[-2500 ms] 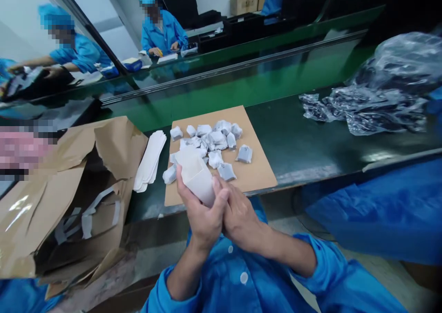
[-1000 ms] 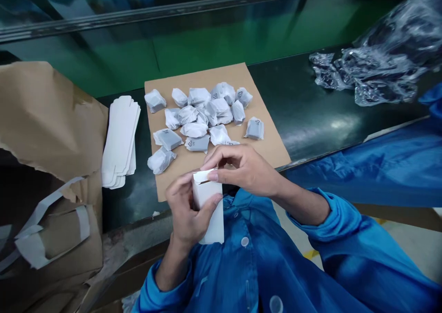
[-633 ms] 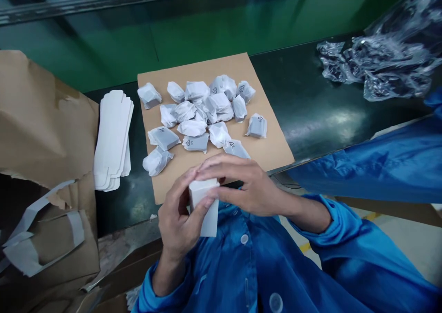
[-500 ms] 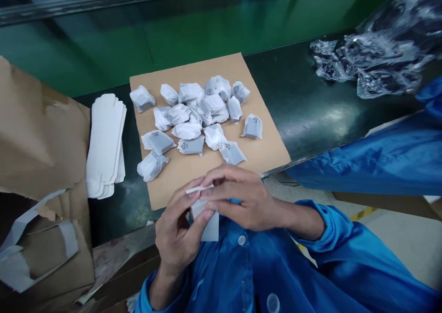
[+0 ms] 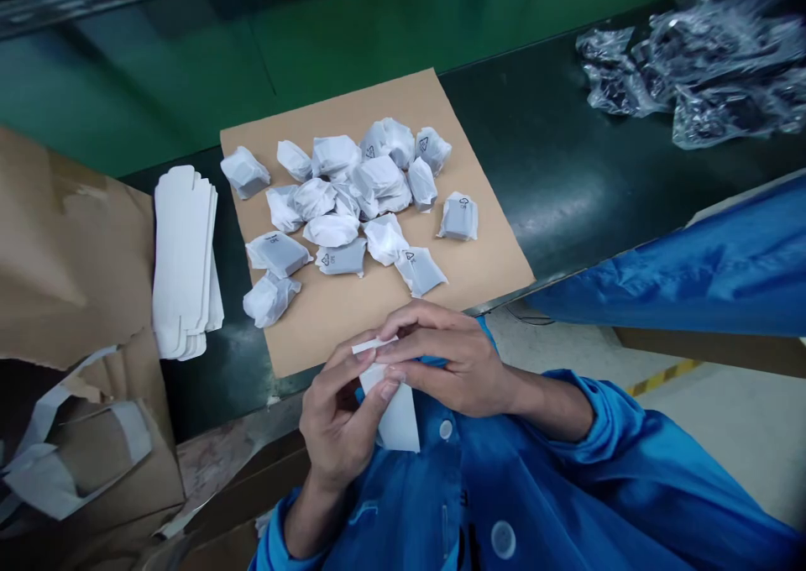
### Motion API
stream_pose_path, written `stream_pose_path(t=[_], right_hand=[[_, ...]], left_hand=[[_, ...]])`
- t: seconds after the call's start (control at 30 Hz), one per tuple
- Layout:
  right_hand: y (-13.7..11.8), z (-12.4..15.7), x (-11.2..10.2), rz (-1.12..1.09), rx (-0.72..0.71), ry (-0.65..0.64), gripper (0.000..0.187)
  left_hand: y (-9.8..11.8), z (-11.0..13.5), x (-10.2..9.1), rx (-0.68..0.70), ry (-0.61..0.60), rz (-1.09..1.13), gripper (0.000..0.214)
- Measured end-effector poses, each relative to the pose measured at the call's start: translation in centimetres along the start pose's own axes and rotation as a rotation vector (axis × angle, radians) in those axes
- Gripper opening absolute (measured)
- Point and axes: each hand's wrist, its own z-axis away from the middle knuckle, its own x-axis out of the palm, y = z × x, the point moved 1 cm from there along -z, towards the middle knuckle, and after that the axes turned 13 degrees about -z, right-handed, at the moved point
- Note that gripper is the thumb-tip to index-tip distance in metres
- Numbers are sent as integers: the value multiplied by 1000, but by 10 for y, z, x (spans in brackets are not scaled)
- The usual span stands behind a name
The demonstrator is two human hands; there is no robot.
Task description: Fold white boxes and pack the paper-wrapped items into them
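Close to my chest, my left hand (image 5: 337,416) is wrapped round a small white carton box (image 5: 396,411) held upright. The fingers of my right hand (image 5: 444,361) pinch the box's top flap, which sticks out to the left. Just beyond my hands lies a brown cardboard sheet (image 5: 491,260) with several small parts wrapped in white film (image 5: 343,197) piled on it. A stack of flat white carton blanks (image 5: 182,260) lies to the left of the sheet.
The sheet rests on a dark bench (image 5: 567,176) in front of a green conveyor belt (image 5: 189,75). Torn brown paper packaging (image 5: 69,243) fills the left side. Crumpled clear plastic bags (image 5: 686,75) lie at the far right, and blue fabric (image 5: 711,269) hangs over the bench's right edge.
My hands turned the white box upright against my chest and my right fingers went from pressing its top end to pinching the flap. The view tilted down towards the bench.
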Motion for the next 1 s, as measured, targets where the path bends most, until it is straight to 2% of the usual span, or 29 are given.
stream_pose_path(t=[0.13, 0.17, 0.23, 0.3, 0.33, 0.4, 0.43, 0.47, 0.53, 0.6, 0.67, 0.73, 0.77, 0.83, 0.9, 0.93, 1.0], right_hand=[[3, 0, 1, -48, 21, 35, 13], [3, 2, 2, -78, 42, 68, 21], [2, 9, 4, -121, 126, 114, 52], [1, 18, 9, -97, 294, 31, 77], [1, 22, 12, -64, 393, -59, 80], [1, 27, 15, -25, 553, -225, 72], [2, 27, 13, -33, 593, -265, 67], [3, 24, 10, -55, 606, -279, 63], [5, 14, -2, -91, 613, -295, 58], [6, 0, -17, -82, 636, -386, 54], [4, -14, -28, -35, 630, -538, 47], [-1, -26, -35, 89, 545, -632, 45], [-4, -32, -38, 208, 494, -598, 44], [-9, -42, -43, 535, 440, -399, 41], [-10, -49, -48, 834, 462, -222, 35], [-8, -51, -49, 938, 487, -192, 34], [-1, -53, -50, 1050, 528, -233, 37]], left_hand=[[0, -1, -1, -5, 65, -41, 45], [1, -3, -2, -7, 119, -64, 43], [4, -11, -3, -32, 280, -97, 39], [5, -22, -3, -92, 458, -100, 34], [4, -27, -3, -125, 533, -98, 31], [0, -37, -5, -161, 630, -117, 27], [-3, -40, -7, -147, 646, -152, 24], [-5, -42, -11, -92, 634, -232, 24], [-8, -42, -23, 70, 527, -461, 36], [-7, -40, -36, 254, 283, -707, 64], [-6, -37, -48, 418, -52, -915, 84], [-6, -34, -53, 562, -323, -1042, 75], [-8, -33, -55, 614, -379, -1083, 67], [-16, -33, -55, 656, -349, -1115, 61], [-26, -34, -55, 647, -287, -1158, 63], [-31, -34, -55, 627, -282, -1181, 64], [-39, -35, -56, 571, -310, -1211, 65]])
